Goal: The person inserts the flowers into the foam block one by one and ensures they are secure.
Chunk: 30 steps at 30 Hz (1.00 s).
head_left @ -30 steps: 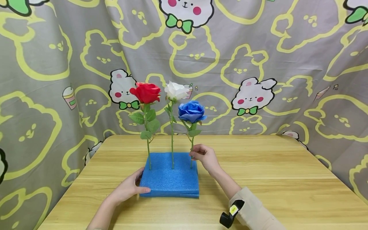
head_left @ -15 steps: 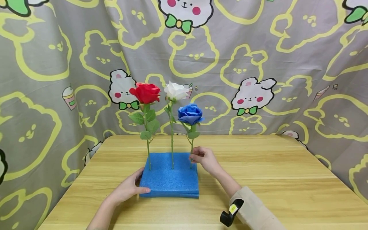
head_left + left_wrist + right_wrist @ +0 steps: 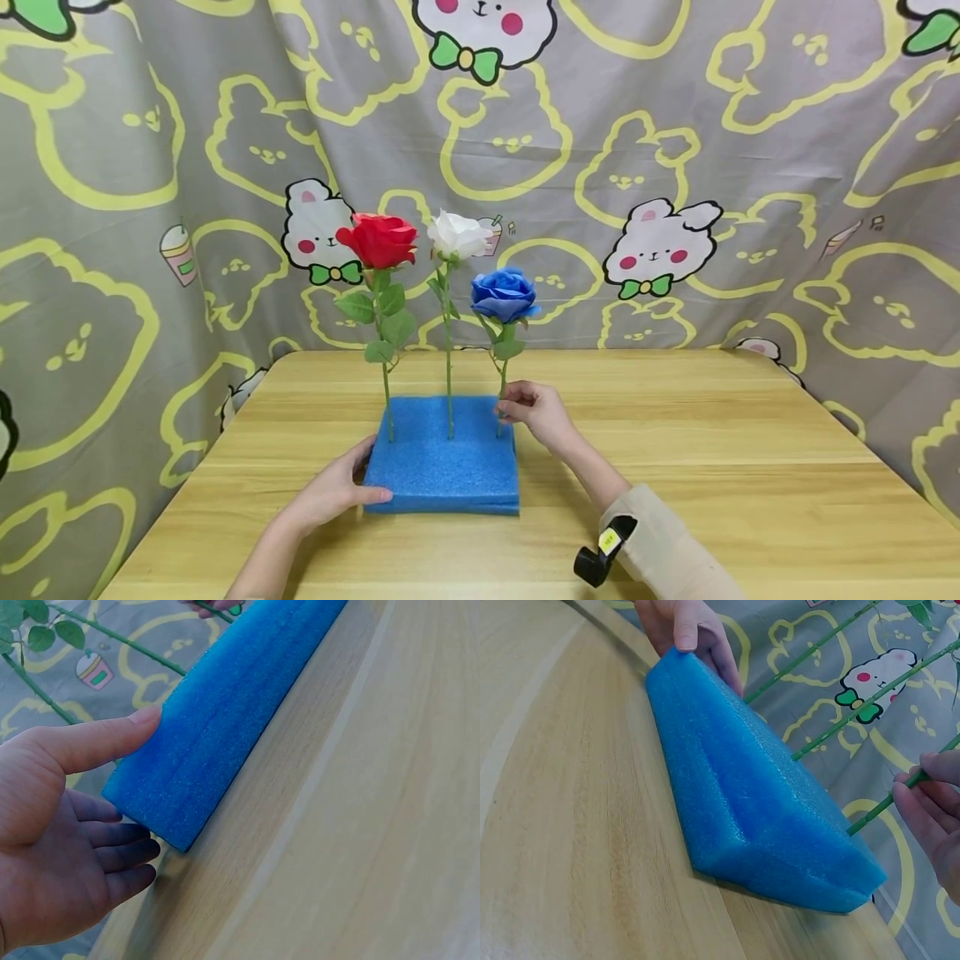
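A blue foam block (image 3: 442, 471) lies on the table with three artificial roses standing in it. The red rose (image 3: 380, 242) is on the left, the white rose (image 3: 457, 237) in the middle, and the shorter blue rose (image 3: 504, 296) on the right. My right hand (image 3: 538, 412) pinches the blue rose's stem low down, just above the foam; in the right wrist view its stem (image 3: 870, 816) meets the foam's top. My left hand (image 3: 341, 487) rests on the block's left side, thumb at the front edge. In the left wrist view those fingers (image 3: 124, 855) lie nearly straight beside the corner.
The wooden table (image 3: 675, 433) extends to both sides of the block. Behind it hangs a grey curtain (image 3: 570, 167) with yellow outlines and cartoon rabbits. A black camera mount (image 3: 600, 554) sits on the right sleeve.
The blue rose's head dipped slightly between the first two frames, then shifted a little right and up. My right hand lowered slightly on its stem. The left hand and block stay put.
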{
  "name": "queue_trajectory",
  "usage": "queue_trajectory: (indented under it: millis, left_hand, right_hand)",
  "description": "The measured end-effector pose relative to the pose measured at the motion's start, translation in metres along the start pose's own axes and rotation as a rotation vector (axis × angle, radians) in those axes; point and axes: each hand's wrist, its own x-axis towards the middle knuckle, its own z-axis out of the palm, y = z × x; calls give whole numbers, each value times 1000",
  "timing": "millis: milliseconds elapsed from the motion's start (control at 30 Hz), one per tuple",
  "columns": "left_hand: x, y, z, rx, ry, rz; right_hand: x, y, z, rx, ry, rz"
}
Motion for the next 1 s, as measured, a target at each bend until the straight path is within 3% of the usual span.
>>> queue_trajectory:
  millis: [467, 767, 1000]
  left_hand:
    - [0, -1, 1, -4, 1, -7]
    - [-1, 0, 0, 0, 1, -3]
    - [-1, 0, -1, -8, -4, 1]
  right_hand:
    - [-1, 3, 2, -13, 51, -6]
    - [-1, 4, -1, -4, 12, -37]
    - [-4, 5, 0, -6, 30, -39]
